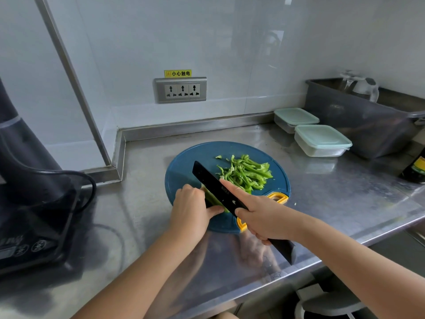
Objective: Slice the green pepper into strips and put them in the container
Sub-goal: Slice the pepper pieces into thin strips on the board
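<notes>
Clearly, slicing is the step in hand, and most of the pepper is judged to be cut already. A black knife (207,177) is gripped by the right hand (259,217) just right of the frame's centre, with the fingers curled round the handle and the index finger laid straight along the top of the blade. The uncut piece of green pepper (211,197) is pinned on the blue cutting board (184,162) by the left hand (192,203), whose fingers are curled down onto it, with the thumb pressed at its near end. The blade is set right beside those knuckles. A loose pile of strips (246,172) is heaped on the right part of the board, just beyond the blade. For even strips, the blade should be kept upright and guided along the knuckles, the fingertips tucked back, and the holding hand walked leftward a little after each cut. Two lidded containers (322,140) are seen at the right of the frame, well apart from the board. A lid must be taken off before strips are moved, and which one is meant cannot be told.
</notes>
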Demonstrator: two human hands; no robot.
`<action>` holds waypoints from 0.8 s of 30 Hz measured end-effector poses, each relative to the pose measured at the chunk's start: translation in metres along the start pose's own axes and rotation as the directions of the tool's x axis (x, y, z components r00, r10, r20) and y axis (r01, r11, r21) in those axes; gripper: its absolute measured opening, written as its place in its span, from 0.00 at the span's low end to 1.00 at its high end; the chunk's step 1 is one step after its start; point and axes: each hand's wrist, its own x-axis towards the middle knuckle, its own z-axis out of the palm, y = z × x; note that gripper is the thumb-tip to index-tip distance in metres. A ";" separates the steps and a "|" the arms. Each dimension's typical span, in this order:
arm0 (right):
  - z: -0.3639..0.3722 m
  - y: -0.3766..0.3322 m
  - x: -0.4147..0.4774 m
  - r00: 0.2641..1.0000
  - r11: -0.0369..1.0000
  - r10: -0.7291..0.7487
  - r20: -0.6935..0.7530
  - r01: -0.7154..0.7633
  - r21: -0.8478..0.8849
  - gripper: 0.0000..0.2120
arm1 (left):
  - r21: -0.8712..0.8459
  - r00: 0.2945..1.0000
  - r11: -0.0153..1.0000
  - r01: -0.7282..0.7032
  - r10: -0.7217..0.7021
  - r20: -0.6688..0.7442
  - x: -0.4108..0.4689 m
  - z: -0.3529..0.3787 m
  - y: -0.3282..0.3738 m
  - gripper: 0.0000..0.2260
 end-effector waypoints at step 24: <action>0.022 -0.025 0.027 0.999 0.984 -0.045 0.004 0.045 -0.174 0.39 | 0.078 0.999 0.996 -0.051 0.052 -0.005 0.001 0.002 -0.002 0.12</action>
